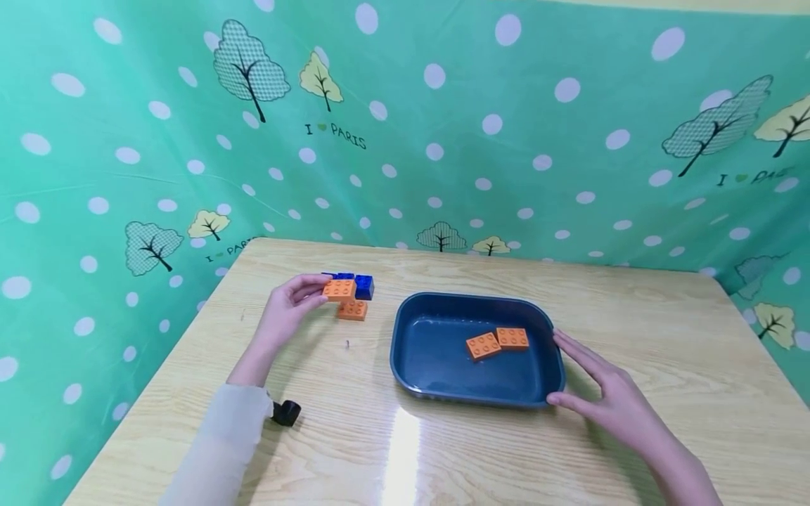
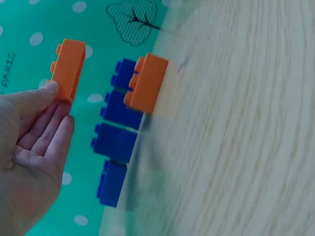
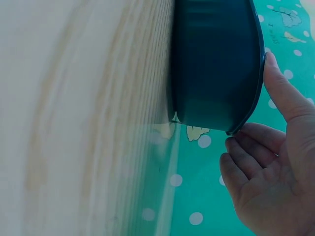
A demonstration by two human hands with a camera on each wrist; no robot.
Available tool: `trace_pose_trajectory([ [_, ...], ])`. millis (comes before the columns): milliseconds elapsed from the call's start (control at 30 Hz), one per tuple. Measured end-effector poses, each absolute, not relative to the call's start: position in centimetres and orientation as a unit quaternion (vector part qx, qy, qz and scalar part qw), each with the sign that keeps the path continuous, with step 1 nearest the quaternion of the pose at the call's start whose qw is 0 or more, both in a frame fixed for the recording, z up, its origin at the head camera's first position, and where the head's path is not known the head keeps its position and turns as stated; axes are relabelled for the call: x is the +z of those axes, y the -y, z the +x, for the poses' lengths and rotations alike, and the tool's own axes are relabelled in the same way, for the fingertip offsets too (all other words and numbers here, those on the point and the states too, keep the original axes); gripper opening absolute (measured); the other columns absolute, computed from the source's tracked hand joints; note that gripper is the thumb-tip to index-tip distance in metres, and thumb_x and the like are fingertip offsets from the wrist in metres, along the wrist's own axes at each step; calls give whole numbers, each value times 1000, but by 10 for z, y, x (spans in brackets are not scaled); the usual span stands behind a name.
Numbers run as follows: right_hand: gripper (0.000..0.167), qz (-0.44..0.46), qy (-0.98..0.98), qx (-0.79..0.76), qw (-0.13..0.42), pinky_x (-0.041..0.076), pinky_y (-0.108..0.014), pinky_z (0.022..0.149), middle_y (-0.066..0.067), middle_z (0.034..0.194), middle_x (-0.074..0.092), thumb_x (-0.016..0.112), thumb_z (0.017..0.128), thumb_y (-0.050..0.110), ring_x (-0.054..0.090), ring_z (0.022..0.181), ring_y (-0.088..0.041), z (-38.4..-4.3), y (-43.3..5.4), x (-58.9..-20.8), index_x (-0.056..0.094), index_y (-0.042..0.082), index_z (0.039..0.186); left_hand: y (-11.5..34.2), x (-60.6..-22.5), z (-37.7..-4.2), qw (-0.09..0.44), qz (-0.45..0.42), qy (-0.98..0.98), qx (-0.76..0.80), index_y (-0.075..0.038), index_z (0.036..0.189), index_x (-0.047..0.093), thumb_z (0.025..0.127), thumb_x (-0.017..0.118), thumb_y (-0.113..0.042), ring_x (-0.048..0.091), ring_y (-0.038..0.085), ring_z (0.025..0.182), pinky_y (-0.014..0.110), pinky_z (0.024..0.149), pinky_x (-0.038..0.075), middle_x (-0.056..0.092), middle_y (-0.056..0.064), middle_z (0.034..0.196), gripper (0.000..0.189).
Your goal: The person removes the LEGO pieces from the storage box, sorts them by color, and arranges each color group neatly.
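Left hand (image 1: 287,309): we see thumb and fingers pinching the held brick (image 1: 339,290), an orange one, up off the worktop (image 1: 335,436).
Blue bricks (image 2: 115,142): the left wrist view shows us 4 in a row, lower than the held brick; the loose orange brick (image 1: 352,310) sits just in front, and we cannot tell whether it touches them.
Tray (image 1: 436,358): dark, between the 2 hands, a gap of wood parting its left rim from the loose orange brick.
Tray bricks (image 1: 484,346): 2 orange, just beside each other in the right half, with more tray floor to their left.
Right hand (image 1: 616,400): relaxed, fingers extended and thumb apart, touching the tray's right end from outside.
Right edge: we have a wide stretch of wood from that hand outward.
Back edge: a strip of wood lies behind tray and blue bricks.
Wood: pale, grained, with a bright glare streak (image 1: 401,450) before the tray.
Cloth (image 1: 405,91): green, dotted, tree-printed, rising behind the worktop.
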State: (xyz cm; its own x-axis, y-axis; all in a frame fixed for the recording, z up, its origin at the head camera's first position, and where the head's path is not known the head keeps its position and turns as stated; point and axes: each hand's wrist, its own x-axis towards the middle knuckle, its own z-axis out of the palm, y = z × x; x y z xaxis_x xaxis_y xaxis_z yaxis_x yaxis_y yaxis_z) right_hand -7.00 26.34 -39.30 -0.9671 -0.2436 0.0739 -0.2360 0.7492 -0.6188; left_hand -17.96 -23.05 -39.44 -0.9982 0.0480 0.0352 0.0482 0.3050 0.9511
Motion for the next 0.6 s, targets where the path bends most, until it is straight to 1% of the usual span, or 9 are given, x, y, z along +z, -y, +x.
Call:
trace_pose_trajectory([
  [200, 86, -131, -934, -332, -1, 38, -77, 98, -15, 158, 40, 81, 83, 34, 41, 137, -51, -71, -264, -392, 35, 28, 155, 241, -399, -182, 3, -16, 814, -581, -1, 134, 56, 97, 64, -11, 59, 2, 119, 12, 96, 52, 54, 19, 144, 39],
  [367, 86, -133, -934, -332, -6, 39, -77, 97, -15, 157, 41, 81, 82, 33, 42, 137, -51, -72, -264, -392, 36, 27, 155, 248, -403, -185, -6, -12, 820, -573, -2, 135, 55, 97, 64, -12, 58, 1, 119, 10, 96, 51, 54, 18, 145, 41],
  [467, 86, -133, -934, -333, -6, 38, -77, 98, -15, 158, 40, 81, 83, 33, 41, 138, -51, -72, -264, -392, 36, 27, 155, 252, -405, -187, -15, -8, 825, -564, -3, 136, 54, 98, 63, -14, 59, 5, 122, 9, 95, 51, 53, 18, 146, 41],
  [600, 86, -138, -932, -336, -10, 38, -77, 98, -16, 157, 41, 81, 82, 31, 41, 137, -51, -72, -264, -393, 37, 26, 155, 258, -409, -188, -28, 0, 836, -548, -4, 138, 53, 100, 60, -13, 56, 19, 131, 7, 93, 50, 52, 17, 147, 40],
])
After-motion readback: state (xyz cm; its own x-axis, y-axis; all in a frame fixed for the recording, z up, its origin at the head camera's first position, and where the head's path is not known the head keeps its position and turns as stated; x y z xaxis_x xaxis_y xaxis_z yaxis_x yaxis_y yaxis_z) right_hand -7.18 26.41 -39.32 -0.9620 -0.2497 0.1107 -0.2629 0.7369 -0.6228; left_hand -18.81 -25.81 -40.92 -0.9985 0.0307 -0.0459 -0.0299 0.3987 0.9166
